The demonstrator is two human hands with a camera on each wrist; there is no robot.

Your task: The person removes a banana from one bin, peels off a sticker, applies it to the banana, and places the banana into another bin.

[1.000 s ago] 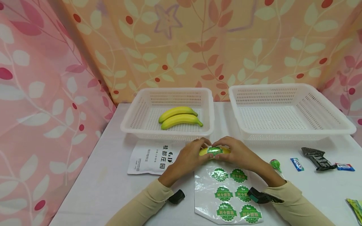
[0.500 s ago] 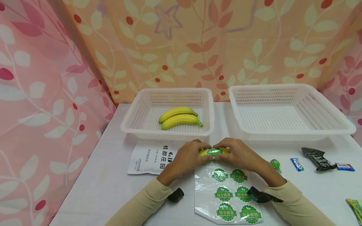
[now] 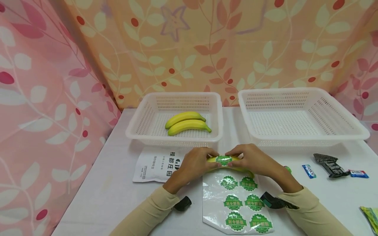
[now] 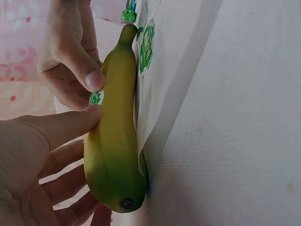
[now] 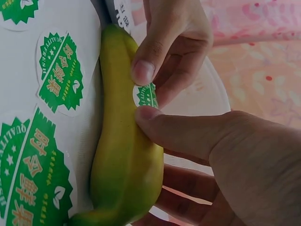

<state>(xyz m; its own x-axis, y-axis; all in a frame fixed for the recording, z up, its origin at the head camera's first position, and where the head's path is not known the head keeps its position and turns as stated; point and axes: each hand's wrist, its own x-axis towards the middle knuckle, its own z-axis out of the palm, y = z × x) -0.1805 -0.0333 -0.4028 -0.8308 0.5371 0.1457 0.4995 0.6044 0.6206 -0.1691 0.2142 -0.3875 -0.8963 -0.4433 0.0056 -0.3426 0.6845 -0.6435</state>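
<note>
A yellow-green banana (image 3: pixel 244 170) lies at the top edge of a sticker sheet (image 3: pixel 239 200), and both hands hold it. My left hand (image 3: pixel 210 158) curls round its left end, thumb on the peel (image 4: pixel 115 141). My right hand (image 3: pixel 236 155) grips the middle. Both thumb tips press beside a green round sticker (image 3: pixel 223 160) on the banana (image 5: pixel 124 155). In the right wrist view the sticker (image 5: pixel 147 95) shows between the two hands. The sheet carries several more green stickers.
A white basket (image 3: pixel 141 126) at the back left holds two bananas (image 3: pixel 187 123). A second white basket (image 3: pixel 307 141) at the back right holds nothing. A white printed packet (image 3: pixel 156 164) lies left of my hands. Wrapped sweets (image 3: pixel 308 171) and a black wrapper (image 3: pixel 329 165) lie right.
The banana has turned slightly, so its right end now shows below my right hand. Both hands stay on it at the sticker. My right hand now hides most of the green lollipop.
</note>
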